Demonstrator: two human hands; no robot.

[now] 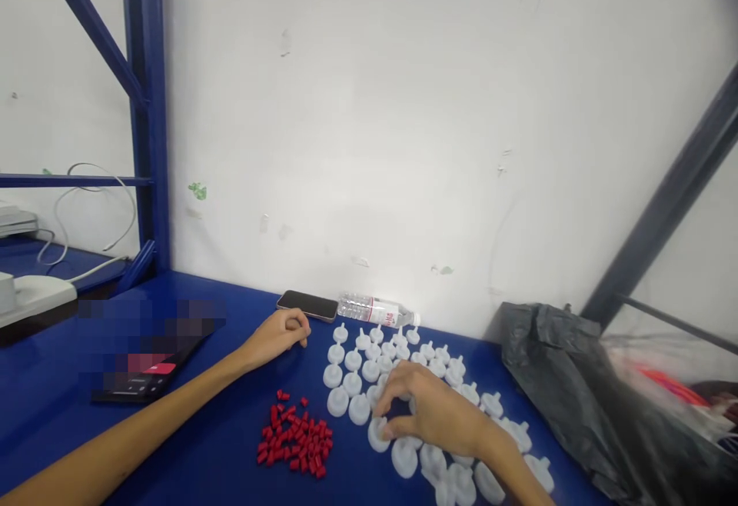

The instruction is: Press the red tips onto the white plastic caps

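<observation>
Right hand [430, 406]: you pinch a white nozzle cap [377, 437], right of the red sleeves [300, 434].
Left hand [281, 332]: curled near the phone [308, 305]; can't tell if holding anything.
Cap feel: likely light, stiff, slick; take the rim.

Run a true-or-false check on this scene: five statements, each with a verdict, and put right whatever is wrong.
1. The right hand has its fingers on a white piece. True.
2. The red pieces lie to the right of the white pieces. False: in this view they lie in a loose heap to the left of them.
3. The clear bottle lies on its side next to the phone. True.
4. The left hand grips the phone. False: the phone lies flat just beyond that hand.
5. The black bag is at the left of the picture. False: it is at the right, past the white pieces.
</observation>
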